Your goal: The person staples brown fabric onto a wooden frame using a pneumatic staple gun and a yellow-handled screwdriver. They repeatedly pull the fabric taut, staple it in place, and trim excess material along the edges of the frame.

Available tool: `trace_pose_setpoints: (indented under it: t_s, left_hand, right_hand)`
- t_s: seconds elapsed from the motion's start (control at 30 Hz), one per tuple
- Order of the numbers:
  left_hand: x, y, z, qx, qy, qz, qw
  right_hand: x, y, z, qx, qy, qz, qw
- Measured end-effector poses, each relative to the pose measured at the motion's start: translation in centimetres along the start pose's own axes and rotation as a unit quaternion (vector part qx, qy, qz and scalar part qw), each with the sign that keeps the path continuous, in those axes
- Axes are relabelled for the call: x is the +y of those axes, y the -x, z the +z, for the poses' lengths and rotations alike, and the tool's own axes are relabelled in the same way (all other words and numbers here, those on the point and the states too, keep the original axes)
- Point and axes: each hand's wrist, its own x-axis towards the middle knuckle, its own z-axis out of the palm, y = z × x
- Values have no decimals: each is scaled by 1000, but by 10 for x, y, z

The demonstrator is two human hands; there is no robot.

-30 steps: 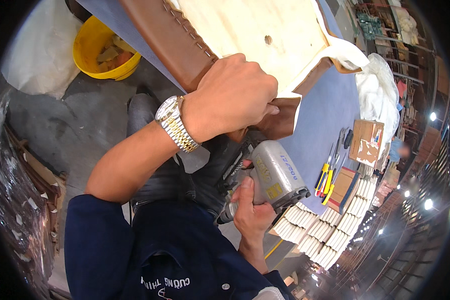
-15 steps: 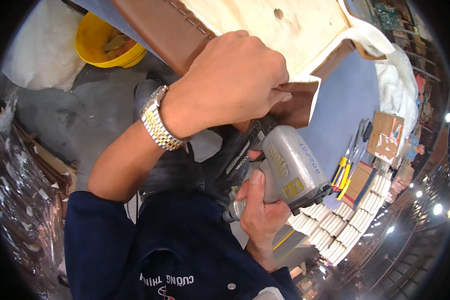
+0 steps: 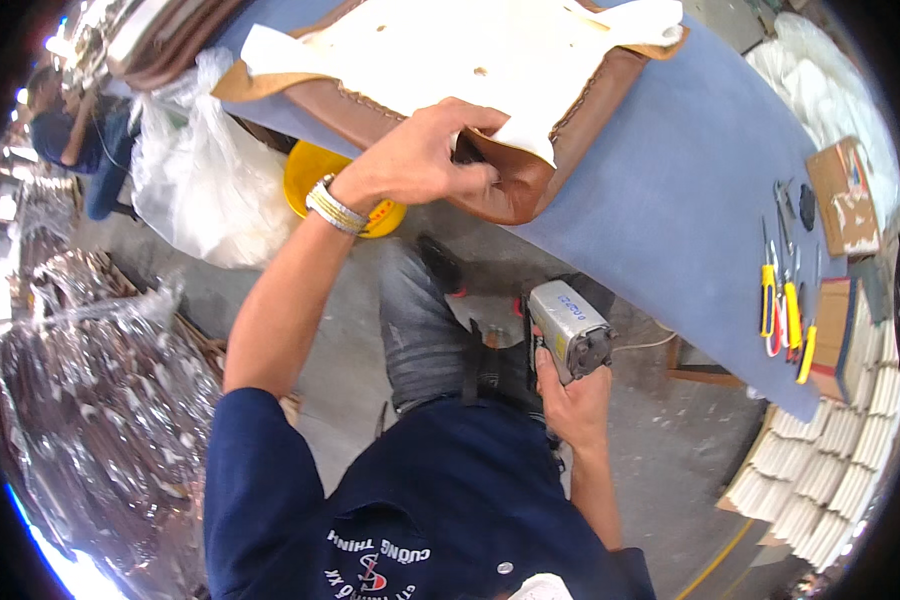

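A cushion-like panel lies on the blue-topped table, its white backing point(image 3: 440, 60) facing up and its brown leather cover point(image 3: 525, 185) folded over the edges, with rows of staples along the sides. At the near corner, my left hand point(image 3: 420, 155) has its fingers curled round the loose leather flap, thumb against the brown side. Part of that grip is hidden in the fold. Lower and to the right, my right hand point(image 3: 575, 405) is wrapped round the handle of a grey metal staple gun point(image 3: 575, 315), held off the panel beside the table edge.
On the blue table point(image 3: 670, 200) lie yellow-handled pliers and screwdrivers point(image 3: 790, 300), beside a worn cardboard box point(image 3: 843, 195). Stacked white strips point(image 3: 820, 470) stand at right. Left are a yellow bucket point(image 3: 305, 180), a clear plastic bag point(image 3: 195, 170) and plastic-wrapped brown pieces point(image 3: 90, 400). Another person point(image 3: 75, 150) is far left.
The view has pulled back, showing more of the panel and table. My left hand still works the leather corner. The staple gun, in my right hand, is now farther from the panel.
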Motion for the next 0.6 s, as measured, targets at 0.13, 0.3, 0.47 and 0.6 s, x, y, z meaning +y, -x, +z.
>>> trace_pose_setpoints:
  t_s: [0.13,0.3,0.47,0.6]
  left_hand:
    - [23,-13,31,-8,-241,29,970]
    - [30,14,29,66,14,-219,973]
    - [7,18,9,-11,125,-99,987]
    - [8,12,4,-51,-98,-2,994]
  right_hand:
    - [21,9,5,-46,11,37,998]
    - [26,14,2,-11,-19,-84,996]
    - [39,14,-9,-16,3,-31,999]
    - [41,8,-15,-7,-6,-16,1000]
